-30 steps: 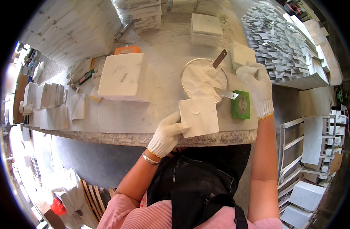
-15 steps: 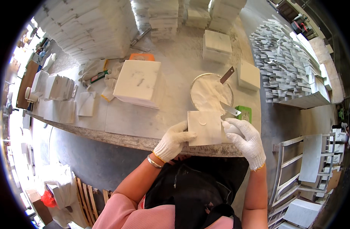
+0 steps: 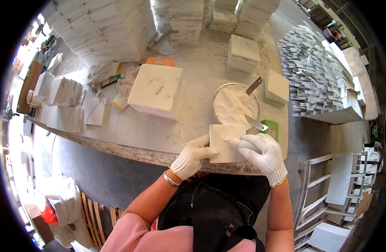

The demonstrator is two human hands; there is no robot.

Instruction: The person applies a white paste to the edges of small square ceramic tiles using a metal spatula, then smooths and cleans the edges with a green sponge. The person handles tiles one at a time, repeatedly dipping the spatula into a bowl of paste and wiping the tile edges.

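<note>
A square white marble tile (image 3: 221,148) is held up over the table's front edge, with a curved pale mark on its face. My left hand (image 3: 190,158), in a white knit glove, grips the tile by its left edge, thumb on the face. Over the tile's right side, my gloved right hand (image 3: 266,156) pinches a small white piece (image 3: 250,145), largely hidden by the fingers; its kind is unclear. Just beyond the tile stands a round pan (image 3: 214,108) of white powder or paste, with a dark-handled scraper (image 3: 254,85) and a metal blade (image 3: 256,122) in it.
A green box (image 3: 270,129) sits right of the pan. Stacked tiles (image 3: 157,88) stand left of it, before an orange item (image 3: 160,61). Gloves (image 3: 125,90) and a green-handled tool (image 3: 112,81) lie farther left. Tall tile stacks (image 3: 100,29) line the back; a metal rack (image 3: 306,197) stands right.
My right hand has moved left, bringing the white piece from beside the tile's right edge onto its face. My left hand keeps its hold on the tile.
</note>
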